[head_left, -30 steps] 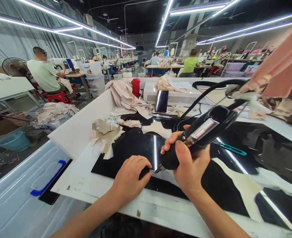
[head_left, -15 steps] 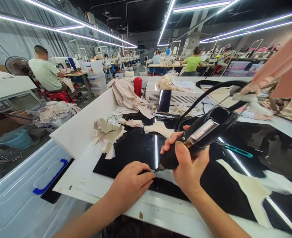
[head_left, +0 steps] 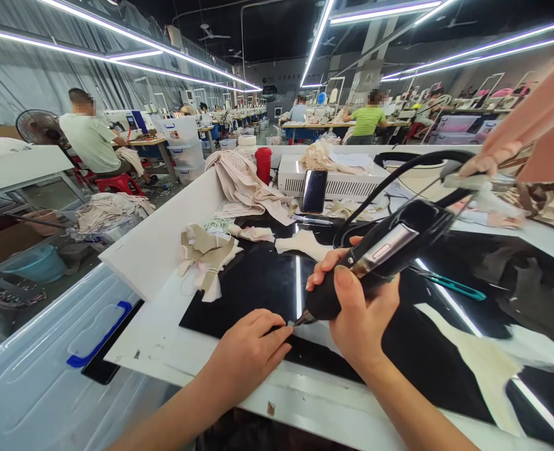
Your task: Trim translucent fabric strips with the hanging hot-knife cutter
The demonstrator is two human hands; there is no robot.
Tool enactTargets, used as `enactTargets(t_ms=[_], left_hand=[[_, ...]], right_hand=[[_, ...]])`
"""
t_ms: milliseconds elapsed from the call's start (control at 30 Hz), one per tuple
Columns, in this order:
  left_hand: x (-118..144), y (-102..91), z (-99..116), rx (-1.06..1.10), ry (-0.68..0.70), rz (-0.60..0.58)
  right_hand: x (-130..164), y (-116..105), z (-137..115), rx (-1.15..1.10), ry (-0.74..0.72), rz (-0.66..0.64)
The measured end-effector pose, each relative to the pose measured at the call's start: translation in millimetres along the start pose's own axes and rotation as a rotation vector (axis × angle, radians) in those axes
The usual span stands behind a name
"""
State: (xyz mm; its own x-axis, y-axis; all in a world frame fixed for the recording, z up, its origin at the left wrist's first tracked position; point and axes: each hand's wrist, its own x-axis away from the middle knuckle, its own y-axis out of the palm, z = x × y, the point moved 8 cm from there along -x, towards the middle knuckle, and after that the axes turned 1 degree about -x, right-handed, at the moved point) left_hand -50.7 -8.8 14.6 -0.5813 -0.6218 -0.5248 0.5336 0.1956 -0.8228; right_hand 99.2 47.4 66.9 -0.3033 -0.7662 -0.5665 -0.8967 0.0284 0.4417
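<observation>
We see our right hand (head_left: 359, 319) wrapped firmly around a black hand-held tool (head_left: 380, 254), whose metal tip points down at the glossy black mat (head_left: 253, 282) near the front edge of the counter (head_left: 164, 347). A thick black cord (head_left: 399, 172) loops from the back of the tool toward the far side of the counter. Our left hand (head_left: 246, 354) lies palm down on the mat just left of the tip, fingers (head_left: 277, 335) bent and pressing on a small dark piece; what that piece is, we cannot tell.

Further back on the mat lie beige fabric scraps (head_left: 206, 257) toward the left edge and a pale fabric piece (head_left: 305, 243) near the middle. A teal pen (head_left: 450, 285) rests to the right of the tool. Along the back edge stand a phone (head_left: 313, 191) leaning on a white box (head_left: 338, 181) and a red cup (head_left: 262, 165). Beside the counter's left edge sits a clear plastic bin lid (head_left: 46, 376) with a blue handle (head_left: 98, 335). Other people work at tables well away.
</observation>
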Motion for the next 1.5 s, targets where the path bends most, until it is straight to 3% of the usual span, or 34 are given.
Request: enactTargets(t_ms=[667,867,1133,1500], left_hand=[[2,-4.0,5,-0.025,0.037,0.088],[8,-6.4,-7,0.083,-0.112,0.104],[9,-3.0,-17,0.136,-0.197,0.075],[7,2.6,-12,0.092,-0.128,0.005]], right_hand=[[1,10,6,0.004,0.007,-0.038],[1,13,4,0.001,0.011,-0.048],[7,12,-1,-0.017,0.055,-0.044],[8,14,-4,-0.033,0.080,-0.073]])
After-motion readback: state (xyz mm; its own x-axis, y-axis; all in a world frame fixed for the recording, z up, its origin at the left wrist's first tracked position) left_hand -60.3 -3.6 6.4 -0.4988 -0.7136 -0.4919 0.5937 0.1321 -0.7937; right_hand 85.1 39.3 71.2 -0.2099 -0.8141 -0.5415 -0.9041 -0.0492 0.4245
